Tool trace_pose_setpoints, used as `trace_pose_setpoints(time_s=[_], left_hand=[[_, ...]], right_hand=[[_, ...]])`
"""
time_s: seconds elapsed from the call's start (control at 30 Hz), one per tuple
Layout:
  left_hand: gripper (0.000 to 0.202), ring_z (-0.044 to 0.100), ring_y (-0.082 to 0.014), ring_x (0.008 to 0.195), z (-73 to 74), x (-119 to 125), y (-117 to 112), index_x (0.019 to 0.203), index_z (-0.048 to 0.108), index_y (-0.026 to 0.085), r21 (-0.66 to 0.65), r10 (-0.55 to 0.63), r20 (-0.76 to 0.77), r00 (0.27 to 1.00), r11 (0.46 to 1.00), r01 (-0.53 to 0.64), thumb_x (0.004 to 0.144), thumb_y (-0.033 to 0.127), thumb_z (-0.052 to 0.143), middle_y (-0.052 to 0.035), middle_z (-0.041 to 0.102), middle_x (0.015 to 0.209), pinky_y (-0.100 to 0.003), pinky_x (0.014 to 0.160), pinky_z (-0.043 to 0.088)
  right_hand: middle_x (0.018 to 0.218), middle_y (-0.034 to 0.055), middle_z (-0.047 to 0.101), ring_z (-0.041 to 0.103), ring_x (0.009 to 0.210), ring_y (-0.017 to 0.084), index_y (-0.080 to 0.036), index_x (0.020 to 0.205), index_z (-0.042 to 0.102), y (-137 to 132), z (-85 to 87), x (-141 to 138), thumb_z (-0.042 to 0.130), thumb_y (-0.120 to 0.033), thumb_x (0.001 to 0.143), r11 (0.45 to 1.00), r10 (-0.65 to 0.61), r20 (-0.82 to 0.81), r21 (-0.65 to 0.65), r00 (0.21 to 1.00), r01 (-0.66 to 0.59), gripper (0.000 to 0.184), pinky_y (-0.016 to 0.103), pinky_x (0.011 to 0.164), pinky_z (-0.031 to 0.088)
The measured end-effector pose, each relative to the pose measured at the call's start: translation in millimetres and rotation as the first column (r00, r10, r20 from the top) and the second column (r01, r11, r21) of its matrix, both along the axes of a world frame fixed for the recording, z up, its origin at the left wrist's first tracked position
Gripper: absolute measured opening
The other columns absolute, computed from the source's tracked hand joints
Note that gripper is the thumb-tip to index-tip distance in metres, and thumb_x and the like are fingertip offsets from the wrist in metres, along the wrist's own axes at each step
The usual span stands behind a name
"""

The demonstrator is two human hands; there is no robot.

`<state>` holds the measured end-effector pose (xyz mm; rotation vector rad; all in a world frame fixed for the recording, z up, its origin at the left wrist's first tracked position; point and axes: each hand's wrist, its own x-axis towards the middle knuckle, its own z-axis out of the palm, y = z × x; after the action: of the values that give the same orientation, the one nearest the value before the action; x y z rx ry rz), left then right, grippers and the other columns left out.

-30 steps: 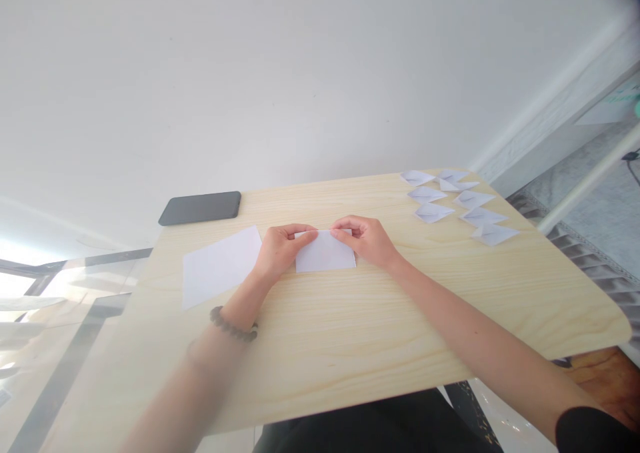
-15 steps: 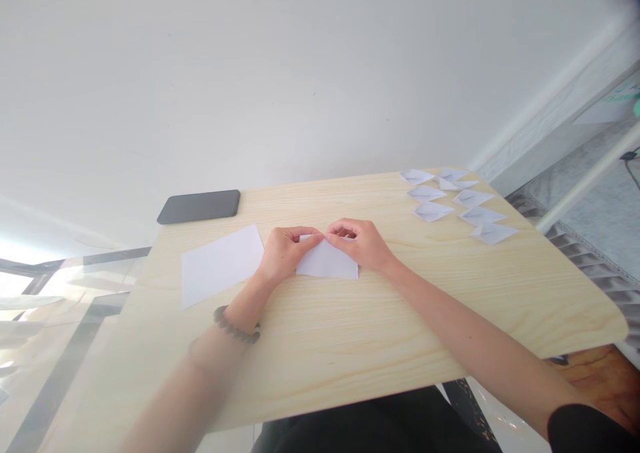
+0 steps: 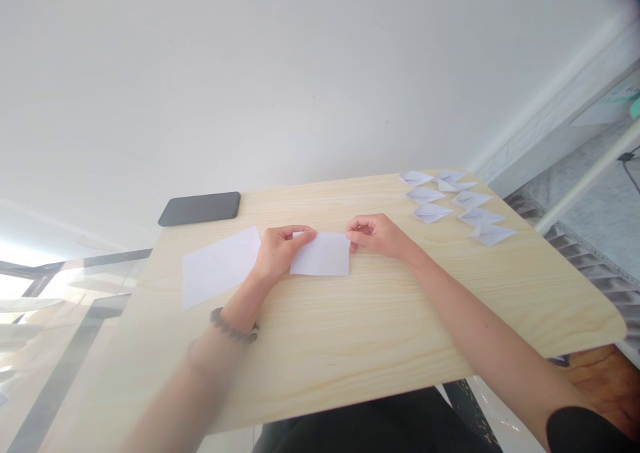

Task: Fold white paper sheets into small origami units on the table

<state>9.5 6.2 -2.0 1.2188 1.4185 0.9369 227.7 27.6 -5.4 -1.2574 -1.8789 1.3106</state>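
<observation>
White paper (image 3: 325, 255) bridges left hand (image 3: 279, 247) and right hand (image 3: 377, 234), both pinching it, lengthwise with the desk's (image 3: 350, 336) far edge.

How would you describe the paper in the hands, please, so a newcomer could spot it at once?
On the pale table, find the left hand and right hand. The paper between them is a white rectangle, pinched along its far edge. Unlike the larger sheet to its left and the pointed pieces at far right, it is held.
</observation>
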Motion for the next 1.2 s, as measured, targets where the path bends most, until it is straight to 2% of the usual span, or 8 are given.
trace_pose_setpoints(time_s=[0.17, 0.27, 0.37, 0.47, 0.67, 0.87, 1.03, 1.2], left_hand=[[0.039, 0.054, -0.0135, 0.052, -1.9, -6, 2, 0.081, 0.070, 0.014, 0.009, 0.011, 0.008, 1.000, 1.000, -0.011, 0.060, 0.046, 0.066, -0.0015, 0.061, 0.059, -0.023, 0.045, 0.036], [0.039, 0.055, -0.0136, 0.054, -4.7, -11, 4, 0.082, 0.069, 0.014, 0.037, 0.052, -0.008, 0.999, 0.998, -0.052, 0.062, 0.047, 0.066, -0.0019, 0.062, 0.061, -0.022, 0.046, 0.037], [0.038, 0.055, -0.0136, 0.056, -6.6, -13, 4, 0.083, 0.069, 0.015, 0.065, 0.052, -0.046, 0.998, 0.997, -0.049, 0.063, 0.047, 0.065, -0.0022, 0.063, 0.065, -0.022, 0.047, 0.038], [0.037, 0.056, -0.0135, 0.057, -6.3, -11, 1, 0.084, 0.068, 0.015, 0.095, 0.007, -0.090, 0.996, 0.995, 0.001, 0.065, 0.047, 0.064, -0.0025, 0.064, 0.069, -0.022, 0.048, 0.038], [0.034, 0.059, -0.0166, 0.073, 1.2, -4, -3, 0.084, 0.067, 0.016, 0.132, -0.132, -0.155, 0.979, 0.979, 0.153, 0.070, 0.047, 0.061, -0.0041, 0.068, 0.087, -0.023, 0.060, 0.044], [0.031, 0.060, -0.0194, 0.085, 5.8, 0, -5, 0.085, 0.069, 0.019, 0.136, -0.192, -0.134, 0.972, 0.968, 0.210, 0.073, 0.045, 0.059, -0.0035, 0.069, 0.092, -0.024, 0.069, 0.046], [0.029, 0.061, -0.0172, 0.077, 3.9, -2, -4, 0.082, 0.067, 0.015, 0.100, -0.238, -0.069, 0.969, 0.965, 0.244, 0.074, 0.042, 0.060, -0.0059, 0.069, 0.086, -0.023, 0.064, 0.046], [0.027, 0.057, -0.0127, 0.064, 1.1, -3, -2, 0.075, 0.064, 0.013, 0.075, -0.254, -0.131, 0.958, 0.961, 0.265, 0.073, 0.040, 0.060, -0.0041, 0.065, 0.073, -0.020, 0.054, 0.042]], right_hand=[[0.059, 0.0012, 0.064, 0.043, 0.045, 0.006, -0.015, 0.074, 0.057, 1, 2.0, 6, 0.054, -0.029, 0.073, 0.999, 0.005, 0.037, -0.033, 0.999, -0.004, 0.015, 0.020, 0.044, 0.033], [0.061, 0.0025, 0.063, 0.043, 0.044, 0.007, -0.015, 0.078, 0.059, 0, 3.3, 3, 0.053, -0.035, 0.076, 0.998, -0.048, 0.020, -0.027, 0.999, 0.048, 0.021, 0.020, 0.042, 0.033], [0.079, 0.0055, 0.065, 0.052, 0.052, 0.009, -0.017, 0.092, 0.060, -4, 3.1, -6, 0.049, -0.043, 0.079, 0.994, -0.112, -0.036, 0.014, 0.993, 0.113, 0.031, 0.020, 0.042, 0.036], [0.096, 0.0054, 0.064, 0.058, 0.073, 0.014, -0.019, 0.097, 0.061, -9, -1.1, -20, 0.051, -0.043, 0.079, 0.979, -0.124, -0.052, 0.155, 0.991, 0.131, 0.032, 0.020, 0.049, 0.041], [0.079, 0.0014, 0.066, 0.054, 0.059, 0.009, -0.017, 0.081, 0.063, -15, -10.5, -35, 0.051, -0.034, 0.080, 0.938, -0.115, -0.003, 0.329, 0.993, 0.109, 0.021, 0.020, 0.048, 0.038], [0.080, 0.0009, 0.066, 0.058, 0.072, 0.011, -0.018, 0.081, 0.063, -16, -8.4, -35, 0.051, -0.030, 0.082, 0.901, -0.066, -0.039, 0.427, 0.997, 0.076, 0.017, 0.019, 0.056, 0.040], [0.077, -0.0003, 0.065, 0.058, 0.071, 0.010, -0.018, 0.078, 0.062, -17, -7.5, -34, 0.051, -0.025, 0.080, 0.884, -0.001, -0.026, 0.468, 1.000, 0.013, 0.013, 0.021, 0.065, 0.042], [0.077, 0.0000, 0.065, 0.057, 0.070, 0.010, -0.018, 0.078, 0.063, -17, -8.6, -32, 0.052, -0.025, 0.080, 0.871, 0.017, -0.006, 0.491, 1.000, -0.012, 0.012, 0.021, 0.065, 0.041]])
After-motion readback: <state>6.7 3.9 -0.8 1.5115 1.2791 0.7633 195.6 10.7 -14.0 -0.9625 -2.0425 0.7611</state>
